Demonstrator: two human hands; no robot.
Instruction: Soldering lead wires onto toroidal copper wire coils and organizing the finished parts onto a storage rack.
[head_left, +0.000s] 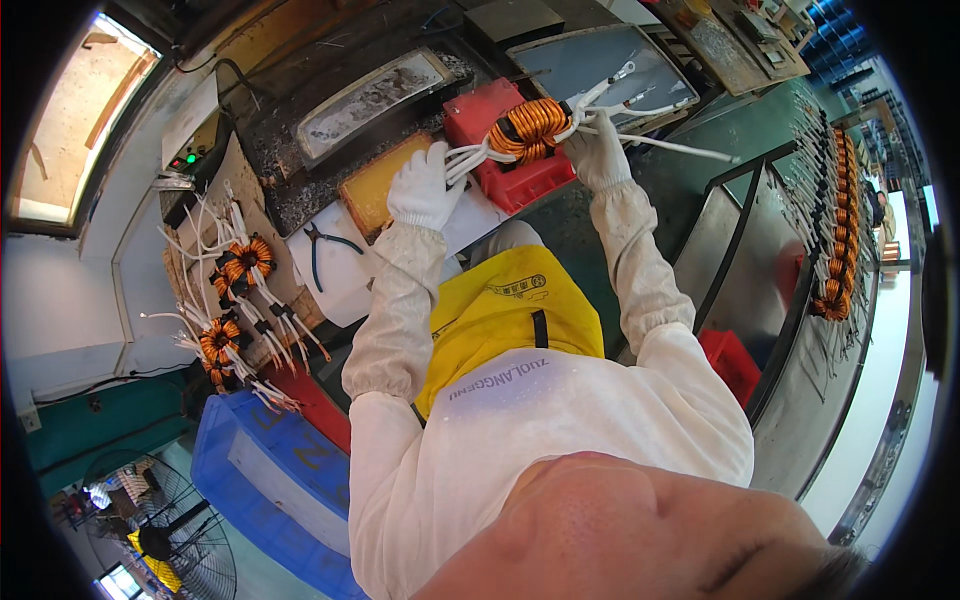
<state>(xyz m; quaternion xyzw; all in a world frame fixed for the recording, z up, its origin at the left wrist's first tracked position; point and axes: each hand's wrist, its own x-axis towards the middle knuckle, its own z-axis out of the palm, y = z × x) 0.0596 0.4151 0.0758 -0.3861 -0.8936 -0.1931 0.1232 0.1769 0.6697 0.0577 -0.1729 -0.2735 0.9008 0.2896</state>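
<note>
A copper-wound coil [535,128] with black wrapping hangs sideways between my gloved hands, over a red plastic bin [525,188]. My left hand [425,188] is closed around the bundle of white sleeved leads on the coil's left side. On the other side, my right hand [600,155] grips the leads close to the winding; its fingertips are partly hidden. From there several white leads fan out to the right, one ending in a metal ring terminal [627,70]. A yellowish block [385,185] lies just beyond my left hand.
Ahead stands a solder pot [370,105] with a silvery surface. Cutting pliers [318,250] lie on white paper. More coils [245,260] sit at the left, above a blue crate [270,480]. A row of coils [840,220] lines the right rack; a fan [160,540] stands lower left.
</note>
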